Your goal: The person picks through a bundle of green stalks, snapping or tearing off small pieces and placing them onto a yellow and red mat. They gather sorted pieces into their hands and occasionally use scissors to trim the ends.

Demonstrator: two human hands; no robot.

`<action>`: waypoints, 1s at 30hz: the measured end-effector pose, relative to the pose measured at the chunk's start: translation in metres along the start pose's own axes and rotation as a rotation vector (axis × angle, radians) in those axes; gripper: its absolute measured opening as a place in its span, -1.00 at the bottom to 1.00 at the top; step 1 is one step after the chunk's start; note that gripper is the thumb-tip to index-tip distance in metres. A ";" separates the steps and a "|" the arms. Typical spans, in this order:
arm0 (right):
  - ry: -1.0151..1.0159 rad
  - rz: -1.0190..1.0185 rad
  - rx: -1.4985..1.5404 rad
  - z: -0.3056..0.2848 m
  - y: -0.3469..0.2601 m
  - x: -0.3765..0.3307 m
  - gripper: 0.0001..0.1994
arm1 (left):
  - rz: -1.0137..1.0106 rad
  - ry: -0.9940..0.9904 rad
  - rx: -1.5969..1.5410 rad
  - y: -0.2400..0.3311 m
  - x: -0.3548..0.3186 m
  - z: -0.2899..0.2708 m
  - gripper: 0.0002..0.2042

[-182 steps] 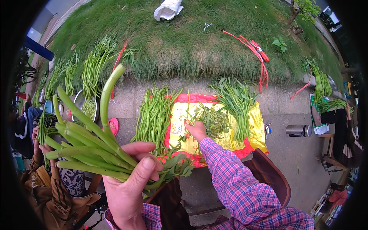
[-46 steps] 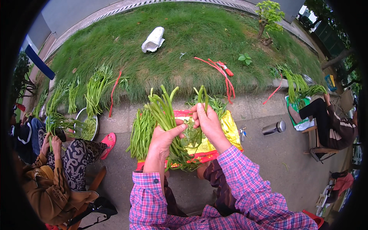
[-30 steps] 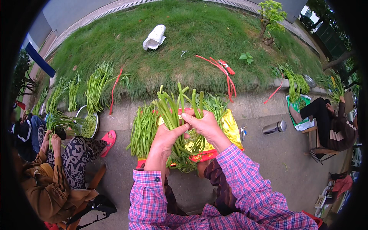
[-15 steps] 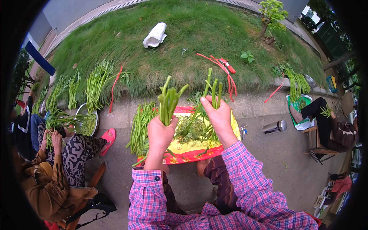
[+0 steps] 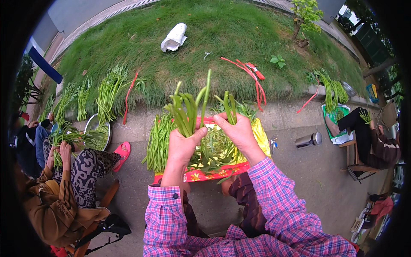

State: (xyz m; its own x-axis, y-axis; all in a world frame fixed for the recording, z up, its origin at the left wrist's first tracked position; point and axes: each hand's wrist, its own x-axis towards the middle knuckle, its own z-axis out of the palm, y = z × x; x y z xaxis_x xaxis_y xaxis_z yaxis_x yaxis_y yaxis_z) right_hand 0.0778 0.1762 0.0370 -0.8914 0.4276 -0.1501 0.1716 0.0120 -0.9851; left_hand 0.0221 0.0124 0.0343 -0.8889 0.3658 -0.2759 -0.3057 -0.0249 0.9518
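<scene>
Head view: left hand (image 5: 182, 146) clamped on bunch of leafy-green stems (image 5: 183, 115), right hand (image 5: 241, 134) on smaller bunch (image 5: 231, 110); tall stem (image 5: 207, 89) between (holder unclear) could drop if pinch slackens.

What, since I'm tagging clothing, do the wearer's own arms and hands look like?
The left sleeve and right sleeve are pink and blue plaid; the left cuff has a dark button. The left hand and right hand are bare, no ring or watch visible.

Big green grassy bank (image 5: 128, 47) in soft daylight, with flat grey concrete ground (image 5: 295, 184) in front and smooth grey wall (image 5: 79, 17) behind.
</scene>
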 end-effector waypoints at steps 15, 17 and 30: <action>-0.349 0.182 -0.182 0.007 -0.008 -0.013 -0.76 | -0.038 0.102 -0.010 0.009 0.008 -0.019 -0.78; -0.350 0.170 -0.177 0.000 0.000 -0.008 -0.74 | -0.005 0.140 0.079 0.010 0.010 -0.021 -0.82; -0.583 0.405 -0.023 -0.013 -0.005 -0.009 -0.73 | 0.116 0.360 -0.023 0.015 0.018 -0.053 -0.80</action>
State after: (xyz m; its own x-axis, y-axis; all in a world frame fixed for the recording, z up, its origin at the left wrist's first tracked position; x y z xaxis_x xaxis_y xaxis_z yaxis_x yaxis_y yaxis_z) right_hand 0.0903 0.1842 0.0441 -0.8339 -0.1506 -0.5310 0.5400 -0.0236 -0.8413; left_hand -0.0165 -0.0306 0.0367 -0.9798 0.0091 -0.1997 -0.1999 -0.0690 0.9774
